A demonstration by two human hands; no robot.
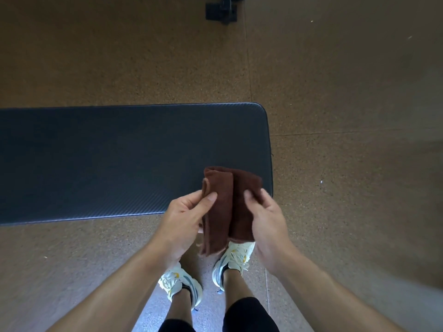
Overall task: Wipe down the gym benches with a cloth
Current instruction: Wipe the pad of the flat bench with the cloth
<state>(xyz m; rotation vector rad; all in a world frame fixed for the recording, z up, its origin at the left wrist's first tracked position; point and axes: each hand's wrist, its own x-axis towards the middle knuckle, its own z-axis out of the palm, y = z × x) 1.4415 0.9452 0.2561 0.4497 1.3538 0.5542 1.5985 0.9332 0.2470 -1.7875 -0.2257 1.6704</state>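
Observation:
A brown cloth (227, 202), folded lengthwise, is held up between both hands over the near right corner of the bench. My left hand (182, 224) pinches its left fold with thumb on top. My right hand (266, 221) grips its right side, thumb pressed on the fabric. The black padded gym bench (119, 161) runs from the left edge of the view to a rounded right end; its textured top is bare. The cloth hangs in the air, not touching the pad.
Speckled brown rubber floor (335, 116) surrounds the bench. A black metal equipment foot (221, 10) stands at the top centre. My feet in white trainers (206, 276) stand close to the bench's near edge.

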